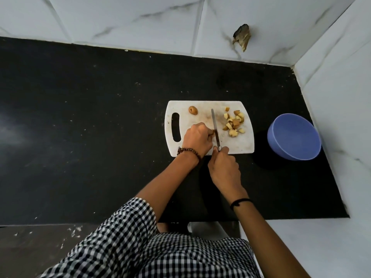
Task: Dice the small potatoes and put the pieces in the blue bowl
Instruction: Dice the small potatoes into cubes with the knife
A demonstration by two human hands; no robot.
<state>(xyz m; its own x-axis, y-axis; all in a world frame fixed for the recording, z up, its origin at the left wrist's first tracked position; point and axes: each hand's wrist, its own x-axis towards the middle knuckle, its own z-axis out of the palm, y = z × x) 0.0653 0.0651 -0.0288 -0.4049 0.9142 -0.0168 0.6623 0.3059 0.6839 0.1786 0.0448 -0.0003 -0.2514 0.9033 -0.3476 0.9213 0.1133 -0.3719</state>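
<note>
1. Whole potato (193, 110), far left of cutting board (239, 144): likely firm, light and apt to roll; best pinched at its ends.
2. Left hand (197, 140): fingers curled over potato being cut (211, 133), mostly hidden beneath them.
3. Knife (214, 125): blade against that potato; handle buried in the gripping right hand (224, 169).
4. Diced pieces (233, 122), board's right: probably damp and slippery.
5. Blue bowl (291, 155), apart from the board; no pieces visible inside.

Blue bowl (294, 137), black-and-white checked shirt (160, 253)
</note>
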